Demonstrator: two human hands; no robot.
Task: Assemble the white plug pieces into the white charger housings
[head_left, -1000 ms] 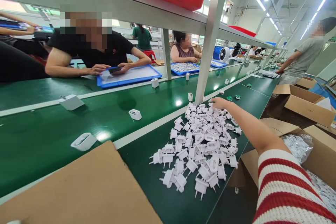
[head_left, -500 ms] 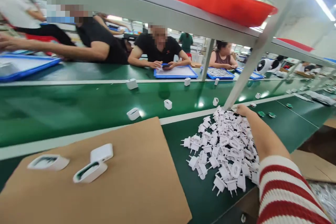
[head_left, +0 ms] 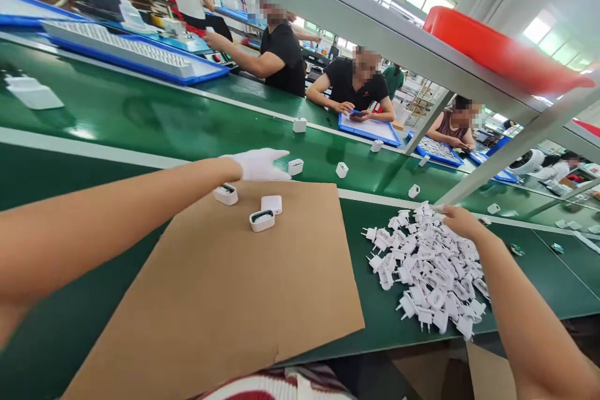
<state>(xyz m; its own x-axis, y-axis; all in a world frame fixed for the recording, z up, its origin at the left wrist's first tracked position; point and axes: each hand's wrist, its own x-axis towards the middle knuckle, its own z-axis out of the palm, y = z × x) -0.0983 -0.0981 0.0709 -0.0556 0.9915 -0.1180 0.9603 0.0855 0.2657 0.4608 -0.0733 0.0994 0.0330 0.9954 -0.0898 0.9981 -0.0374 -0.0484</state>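
Observation:
My left hand [head_left: 263, 164], in a white glove, reaches over the far edge of a cardboard sheet [head_left: 225, 287]. Its fingers are stretched out and apart, the tips close to a white oval charger housing [head_left: 295, 167] on the green conveyor. My bare right hand [head_left: 460, 222] is at the far right edge of a heap of white plug covers with pins [head_left: 434, 269]. Its fingers are drawn together; what is between them, if anything, is too small to name. On the cardboard lie an open housing [head_left: 262, 220], another beneath my left wrist [head_left: 227, 194], and a white block [head_left: 271, 204].
More white housings stand along the green belt [head_left: 154, 112], one [head_left: 342, 170] near the middle. A slanted metal post [head_left: 492, 165] rises behind the heap. Overhead, a shelf carries a red tray [head_left: 497, 50]. Co-workers sit across the belt with blue-rimmed trays [head_left: 370, 130].
The view has swung left and down. My gloved left hand has come into view, reaching out over the belt's edge. My right hand stays at the far side of the heap.

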